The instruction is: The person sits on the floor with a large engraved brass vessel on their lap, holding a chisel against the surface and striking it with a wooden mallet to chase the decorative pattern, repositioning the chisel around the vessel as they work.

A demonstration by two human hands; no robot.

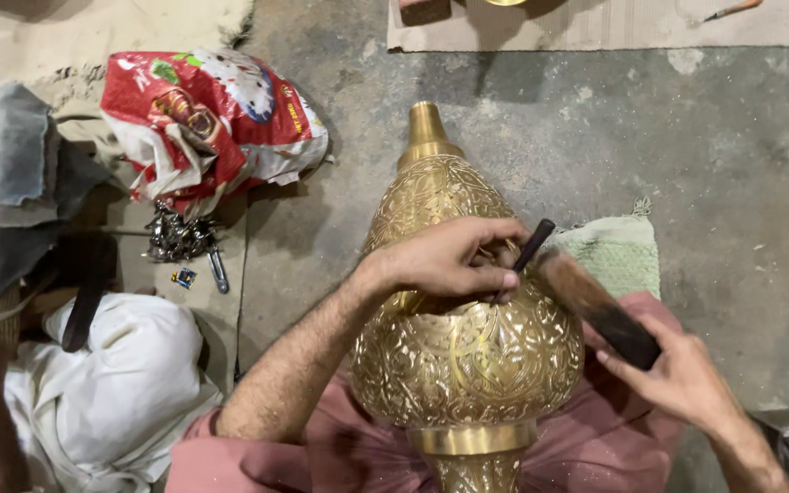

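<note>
A large engraved brass vessel [468, 347] is laid across the lap at the 6 o'clock edge of the view, its narrow neck pointed toward 12 o'clock and its bulbous body resting over reddish clothing. The left hand [454, 260] is set on the upper body of the vessel, its fingers closed around a thin dark chisel [531, 246] whose tip is pressed against the engraved surface. At 4 o'clock from the vessel, the right hand [678, 374] is clamped on the handle of a dark hammer [595, 306], whose blurred head is seen just beside the top of the chisel. A folded green cloth [618, 251] is lying on the concrete floor [732, 183] at 3 o'clock of the vessel, partly hidden behind the hammer. At 10 o'clock, a crumpled red and white sack [207, 114] is seen, with a heap of small metal tools [180, 237] just below it. At 8 o'clock, another person in white clothing [111, 383] is seated.
</note>
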